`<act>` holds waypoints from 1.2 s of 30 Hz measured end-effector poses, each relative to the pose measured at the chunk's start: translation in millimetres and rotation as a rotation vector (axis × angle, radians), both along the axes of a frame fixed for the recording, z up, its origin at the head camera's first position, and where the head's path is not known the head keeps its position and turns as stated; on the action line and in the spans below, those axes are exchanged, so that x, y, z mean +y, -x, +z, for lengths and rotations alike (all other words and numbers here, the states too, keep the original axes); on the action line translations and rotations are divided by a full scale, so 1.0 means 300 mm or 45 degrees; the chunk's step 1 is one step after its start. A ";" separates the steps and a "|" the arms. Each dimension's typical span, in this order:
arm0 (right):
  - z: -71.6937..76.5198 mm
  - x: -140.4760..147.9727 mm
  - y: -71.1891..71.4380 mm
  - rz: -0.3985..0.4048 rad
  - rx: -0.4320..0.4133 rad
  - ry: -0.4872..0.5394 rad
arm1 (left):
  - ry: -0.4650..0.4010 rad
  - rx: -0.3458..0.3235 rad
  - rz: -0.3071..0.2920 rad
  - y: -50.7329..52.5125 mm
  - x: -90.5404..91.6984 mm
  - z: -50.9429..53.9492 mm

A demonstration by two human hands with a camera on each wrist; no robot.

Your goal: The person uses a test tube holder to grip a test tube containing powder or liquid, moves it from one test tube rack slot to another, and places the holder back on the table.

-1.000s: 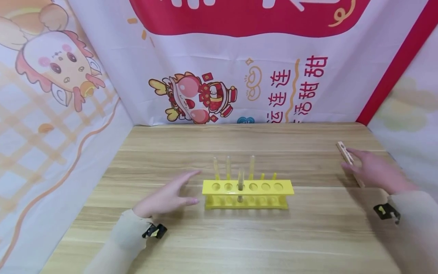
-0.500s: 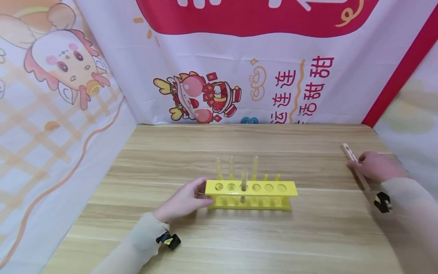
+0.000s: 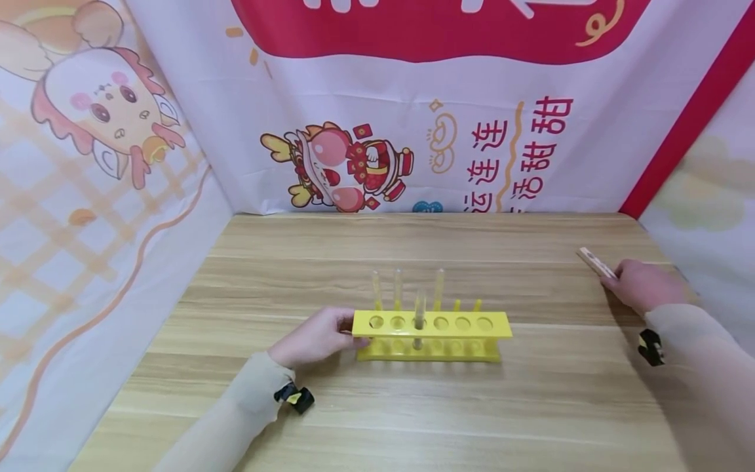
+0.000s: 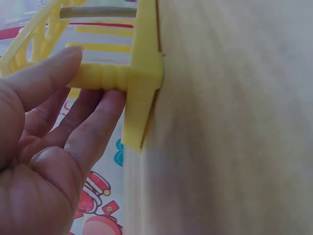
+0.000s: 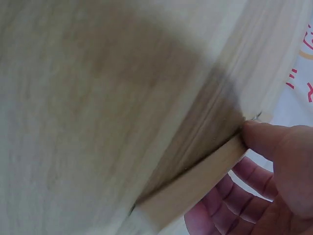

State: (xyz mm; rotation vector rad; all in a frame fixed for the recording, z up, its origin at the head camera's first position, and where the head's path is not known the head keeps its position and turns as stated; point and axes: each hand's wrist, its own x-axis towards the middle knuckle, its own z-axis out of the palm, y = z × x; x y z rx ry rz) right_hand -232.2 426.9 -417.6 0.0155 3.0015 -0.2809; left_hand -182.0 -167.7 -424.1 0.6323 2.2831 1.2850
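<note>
A yellow test tube rack [image 3: 432,324] stands on the table, with a clear tube [image 3: 420,309] upright in one hole and several pegs behind, some topped by clear tubes. My left hand [image 3: 312,337] grips the rack's left end; in the left wrist view the thumb and fingers of the hand [image 4: 58,127] curl round its yellow end post [image 4: 102,76]. At the table's right side my right hand [image 3: 644,286] holds a flat wooden piece [image 3: 597,263]. Seen from the right wrist, the thumb and fingers of the hand [image 5: 274,176] pinch the wooden piece [image 5: 193,188] by its edges, low over the table.
The wooden table [image 3: 377,406] reaches back to a printed cloth [image 3: 377,92] with red and white patterns. More patterned cloth [image 3: 100,196] hangs along the left side, and another cloth [image 3: 708,190] stands at the right.
My left hand has moved right and taken hold of the rack's end. My right hand has closed on the wooden piece, which has turned and shifted slightly left.
</note>
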 end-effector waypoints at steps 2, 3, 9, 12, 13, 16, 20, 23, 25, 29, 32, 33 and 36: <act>0.006 0.003 -0.002 -0.008 -0.013 -0.004 | 0.026 -0.003 -0.012 0.007 0.002 0.006; 0.009 0.004 -0.003 -0.013 -0.018 -0.005 | 0.031 0.000 -0.018 0.010 0.003 0.010; 0.054 -0.021 -0.035 0.037 0.061 0.053 | 0.055 -0.019 -0.037 0.015 0.002 0.024; 0.090 -0.055 -0.068 0.072 0.123 0.159 | 0.061 -0.021 -0.041 0.016 -0.001 0.029; 0.104 -0.068 -0.082 0.073 0.131 0.199 | 0.063 -0.019 -0.043 0.017 -0.001 0.030; 0.139 -0.109 -0.122 0.056 0.160 0.282 | 0.066 -0.014 -0.050 0.019 0.001 0.032; 0.172 -0.163 -0.175 0.048 0.288 0.297 | 0.062 -0.014 -0.064 0.022 0.005 0.031; 0.197 -0.210 -0.216 0.069 0.405 0.291 | 0.059 -0.019 -0.065 0.022 0.007 0.029; 0.218 -0.245 -0.242 0.098 0.464 0.268 | 0.057 -0.026 -0.063 0.022 0.006 0.027; 0.259 -0.324 -0.291 0.192 0.524 0.189 | 0.049 -0.041 -0.061 0.023 0.004 0.023; 0.276 -0.388 -0.322 0.286 0.591 0.157 | 0.047 -0.042 -0.067 0.022 0.003 0.024; 0.279 -0.410 -0.332 0.321 0.625 0.148 | 0.047 -0.041 -0.069 0.023 0.003 0.024; 0.286 -0.472 -0.363 0.402 0.685 0.151 | 0.050 -0.040 -0.075 0.025 0.005 0.026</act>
